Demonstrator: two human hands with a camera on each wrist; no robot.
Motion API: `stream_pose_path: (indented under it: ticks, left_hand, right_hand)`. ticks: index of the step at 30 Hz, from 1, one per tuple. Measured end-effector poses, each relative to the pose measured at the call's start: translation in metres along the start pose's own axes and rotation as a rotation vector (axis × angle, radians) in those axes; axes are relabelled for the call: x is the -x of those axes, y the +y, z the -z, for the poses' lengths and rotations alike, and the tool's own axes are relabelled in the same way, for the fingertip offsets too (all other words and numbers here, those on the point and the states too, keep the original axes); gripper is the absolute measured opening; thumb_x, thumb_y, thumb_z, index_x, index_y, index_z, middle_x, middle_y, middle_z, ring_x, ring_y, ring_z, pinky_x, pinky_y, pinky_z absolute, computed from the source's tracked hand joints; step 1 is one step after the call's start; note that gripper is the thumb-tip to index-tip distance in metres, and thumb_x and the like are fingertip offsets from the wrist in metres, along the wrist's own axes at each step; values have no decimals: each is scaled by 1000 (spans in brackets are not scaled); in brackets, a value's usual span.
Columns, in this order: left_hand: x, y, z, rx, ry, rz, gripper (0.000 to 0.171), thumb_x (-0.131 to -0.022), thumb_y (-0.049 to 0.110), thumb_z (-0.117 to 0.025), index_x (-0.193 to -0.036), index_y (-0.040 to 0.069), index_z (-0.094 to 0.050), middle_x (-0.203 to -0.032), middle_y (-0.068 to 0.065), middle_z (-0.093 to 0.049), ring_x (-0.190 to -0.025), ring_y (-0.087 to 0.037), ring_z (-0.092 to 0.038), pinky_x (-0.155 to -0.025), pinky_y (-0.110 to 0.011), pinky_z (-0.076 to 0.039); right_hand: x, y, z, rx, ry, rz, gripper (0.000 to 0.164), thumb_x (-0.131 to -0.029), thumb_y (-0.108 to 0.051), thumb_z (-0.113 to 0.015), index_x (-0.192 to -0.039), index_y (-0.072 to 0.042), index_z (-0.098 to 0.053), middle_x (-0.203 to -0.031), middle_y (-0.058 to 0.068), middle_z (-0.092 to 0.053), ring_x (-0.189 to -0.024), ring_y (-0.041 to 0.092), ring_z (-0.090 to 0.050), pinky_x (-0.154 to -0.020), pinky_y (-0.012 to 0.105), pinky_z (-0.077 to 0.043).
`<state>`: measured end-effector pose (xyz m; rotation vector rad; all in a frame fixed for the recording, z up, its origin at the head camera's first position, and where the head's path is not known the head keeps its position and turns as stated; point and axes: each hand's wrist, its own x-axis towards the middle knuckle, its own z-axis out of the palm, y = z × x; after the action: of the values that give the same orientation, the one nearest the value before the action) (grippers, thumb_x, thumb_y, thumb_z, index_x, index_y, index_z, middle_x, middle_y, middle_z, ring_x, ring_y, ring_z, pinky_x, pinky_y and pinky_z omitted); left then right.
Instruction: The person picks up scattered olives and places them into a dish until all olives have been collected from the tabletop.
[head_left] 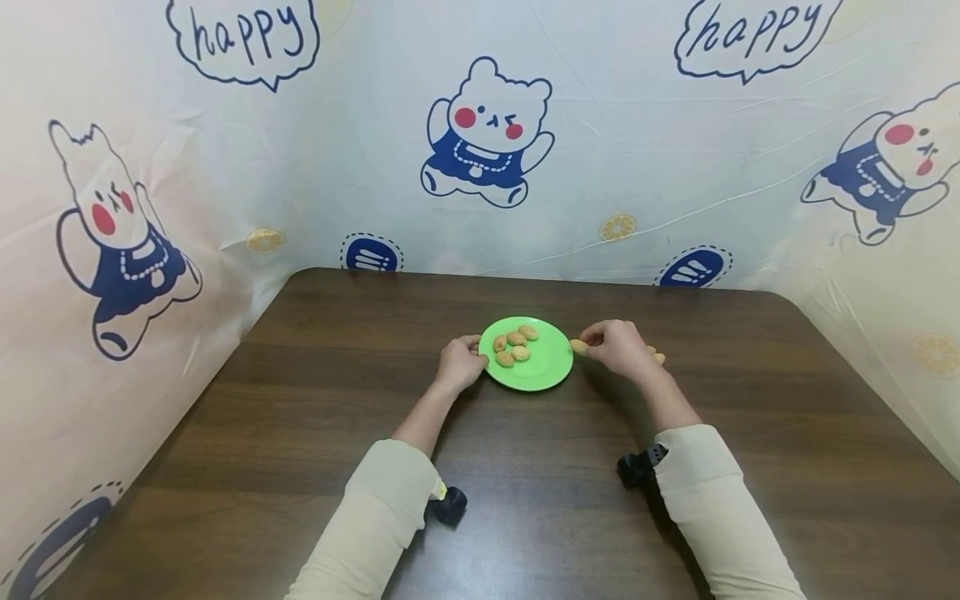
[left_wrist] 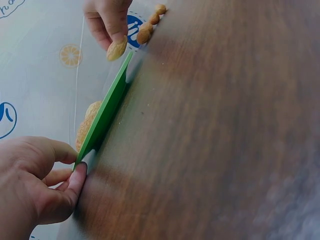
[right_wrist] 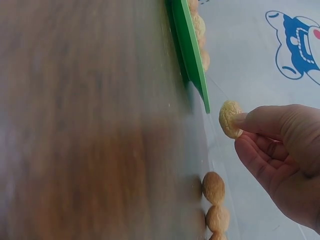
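Observation:
My left hand pinches the left rim of a round green plate, thumb on one face and fingers on the other in the left wrist view. Several tan, oval nuts in their shells lie on the plate's left half. At the plate's right edge, my right hand holds one more nut in its shell between thumb and fingers. That nut is just off the rim, above table height. More shelled nuts stand in a row on the table by the right hand, which partly hides them in the head view.
The dark brown wooden table reaches back to a printed cloth backdrop with cartoon bears. Black wrist devices hang at both cream sleeves. Bare tabletop lies in front of the plate.

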<state>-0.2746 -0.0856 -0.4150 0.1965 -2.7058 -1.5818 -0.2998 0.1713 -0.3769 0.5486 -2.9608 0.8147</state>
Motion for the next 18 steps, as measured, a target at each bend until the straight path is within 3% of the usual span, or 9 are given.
stream_pose_path:
  ticks: [6,13,18]
  left_hand:
    - [0,0,1,-5,1,-3,46,-83,0,-55,-129,-2,-52,-104,-10,-60,-94,-19,-53,-76,-29,-47]
    - [0,-1,0,-8,2,-4,46,-83,0,-56,-129,-2,-52,-103,-10,-60,-93,-19,-53,-77,-29,-46]
    - [0,0,1,-7,2,-4,46,-83,0,-56,-129,-2,-52,-103,-10,-60,-93,-19,-54,-76,-28,-47]
  right_hand:
    - [-5,-9,-5,-6,-44,-52,17,-84,-12,-67,-97,-2,-71,-89,9,-65,-80,21,-57,-68,34,-48]
    - [-10,-16,-11,-1,-49,-15,21,-86,-17,-66,-100,-2,-71,-91,9,-66,-81,21,-58,-68,33,-49]
    - [-12,-19,-15,-6,-67,-21,20,-85,-11,-65,-102,-1,-70,-93,10,-66,-83,21,-58,-67,33,-49]
